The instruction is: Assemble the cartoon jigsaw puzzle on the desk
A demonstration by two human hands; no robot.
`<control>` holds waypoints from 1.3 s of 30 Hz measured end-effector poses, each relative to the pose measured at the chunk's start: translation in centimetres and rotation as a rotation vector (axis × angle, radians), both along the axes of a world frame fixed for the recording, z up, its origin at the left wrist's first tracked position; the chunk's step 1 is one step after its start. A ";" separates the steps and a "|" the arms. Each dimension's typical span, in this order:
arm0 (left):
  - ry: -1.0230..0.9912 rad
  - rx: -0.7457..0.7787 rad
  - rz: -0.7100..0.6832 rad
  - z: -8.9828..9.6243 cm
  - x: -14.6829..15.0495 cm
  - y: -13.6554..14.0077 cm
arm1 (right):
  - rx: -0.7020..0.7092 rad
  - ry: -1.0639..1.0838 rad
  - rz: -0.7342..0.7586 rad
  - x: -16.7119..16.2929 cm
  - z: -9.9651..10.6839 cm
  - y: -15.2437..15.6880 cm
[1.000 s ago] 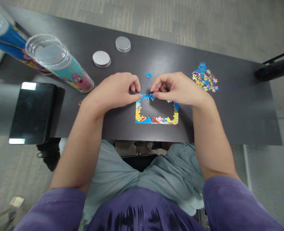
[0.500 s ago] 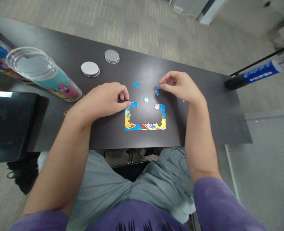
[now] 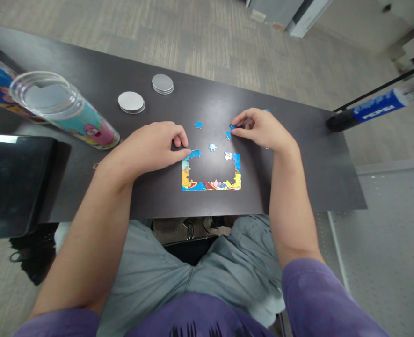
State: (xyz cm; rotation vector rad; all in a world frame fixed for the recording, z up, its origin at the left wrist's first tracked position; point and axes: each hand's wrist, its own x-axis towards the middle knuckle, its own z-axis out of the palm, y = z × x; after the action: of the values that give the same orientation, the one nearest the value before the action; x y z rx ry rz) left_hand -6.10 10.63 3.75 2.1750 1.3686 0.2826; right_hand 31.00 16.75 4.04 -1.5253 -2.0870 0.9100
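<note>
A partly assembled jigsaw puzzle lies on the dark table, its border joined along the left, bottom and right sides. My left hand rests at its upper left corner, thumb touching the blue edge piece there, with a gap between thumb and curled fingers. Above the upper right corner, my right hand pinches a blue puzzle piece between thumb and fingertips. Just below that lies another blue piece, touching or nearly so. A pale blue piece and a blue loose piece lie between my hands.
At the left stand a clear-topped cartoon canister and a black device. Two stacks of round discs lie farther back. A Pepsi bottle is at the right end. More puzzle bits show past my right hand.
My right hand has shifted slightly down, its fingers now closed on the blue piece. A blue bit has come into view behind that hand. My left hand stays put.
</note>
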 end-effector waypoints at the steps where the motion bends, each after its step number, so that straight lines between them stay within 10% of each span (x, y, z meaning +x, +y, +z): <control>1: 0.000 -0.004 0.003 0.0 0.0 0.0 | -0.015 0.002 0.003 0.0 -0.1 0.0; 20: 0.013 0.012 -0.006 0.0 0.0 0.0 | -0.214 0.259 0.311 -6.4 0.7 -3.1; 39: 0.022 0.004 -0.011 -0.1 -0.1 0.1 | -0.166 0.081 0.310 -7.7 1.1 -4.0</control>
State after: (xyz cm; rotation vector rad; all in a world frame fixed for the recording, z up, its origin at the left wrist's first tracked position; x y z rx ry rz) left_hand -6.22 10.69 3.63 2.1945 1.3689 0.2580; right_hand 23.32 12.78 5.16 -1.2342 -2.2744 1.2622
